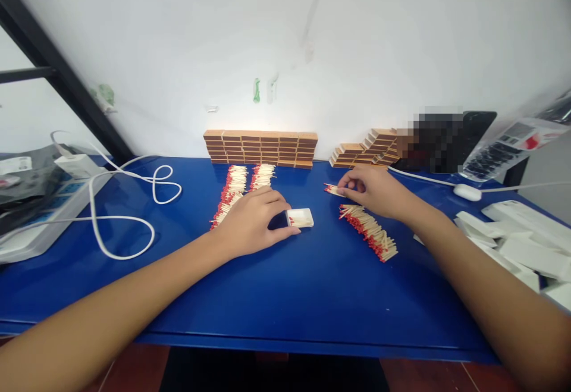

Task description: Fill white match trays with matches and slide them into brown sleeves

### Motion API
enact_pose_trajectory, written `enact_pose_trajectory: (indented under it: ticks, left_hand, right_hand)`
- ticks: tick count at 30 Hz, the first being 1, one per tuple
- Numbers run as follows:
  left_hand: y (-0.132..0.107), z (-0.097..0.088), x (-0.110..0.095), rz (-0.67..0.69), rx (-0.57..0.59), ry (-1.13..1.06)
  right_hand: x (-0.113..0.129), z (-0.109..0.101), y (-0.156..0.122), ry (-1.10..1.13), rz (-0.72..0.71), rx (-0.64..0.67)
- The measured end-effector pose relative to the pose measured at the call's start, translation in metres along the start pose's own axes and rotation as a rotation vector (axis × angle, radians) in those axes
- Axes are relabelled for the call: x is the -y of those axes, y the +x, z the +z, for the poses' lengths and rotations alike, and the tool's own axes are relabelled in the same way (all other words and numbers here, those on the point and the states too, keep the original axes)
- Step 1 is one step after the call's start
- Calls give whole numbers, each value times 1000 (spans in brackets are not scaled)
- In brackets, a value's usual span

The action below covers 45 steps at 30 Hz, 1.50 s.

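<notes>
Thumb and forefinger of my left hand (252,219) are closed around the left end of a small white matchbox tray (302,218) lying on the blue table. A few red match heads show inside the tray near my fingers. My right hand (377,191) pinches a small bunch of matches (332,190) by their pale ends, red heads to the left. Below it lies a row of loose red-headed matches (368,234). Two more match rows, a left one (235,184) and a right one (263,175), run behind my left hand, which partly hides them.
Stacked matchboxes (261,148) line the wall, with a stepped stack (368,149) further right. White empty trays (513,240) pile up at the right. A white cable (154,237) loops beside a power strip (57,213) at the left. Another cable with a white switch (467,192) crosses the back right.
</notes>
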<state>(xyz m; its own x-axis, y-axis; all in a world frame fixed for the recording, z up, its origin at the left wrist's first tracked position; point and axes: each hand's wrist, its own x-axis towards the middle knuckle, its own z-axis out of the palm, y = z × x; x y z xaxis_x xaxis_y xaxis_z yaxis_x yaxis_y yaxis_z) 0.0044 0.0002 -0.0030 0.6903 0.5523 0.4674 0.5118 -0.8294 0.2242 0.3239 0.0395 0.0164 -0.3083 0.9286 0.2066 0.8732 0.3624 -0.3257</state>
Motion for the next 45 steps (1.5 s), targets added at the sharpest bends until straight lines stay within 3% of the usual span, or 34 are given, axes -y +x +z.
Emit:
enact_pose_trajectory:
  ticks: [12,23,37,45]
  left_hand:
    - [1,-2,-2,-18,25,-4]
    - [0,-2,0,-42,36,-7]
    - [0,-1,0,-43,38,-6]
    - [0,-2,0,-44,43,-8]
  right_hand:
    - [-5,9,1,20,65,91]
    - [-1,2,-3,16,8,79]
    - [0,6,-4,-4,24,173]
    - [32,1,-18,138,-120,105]
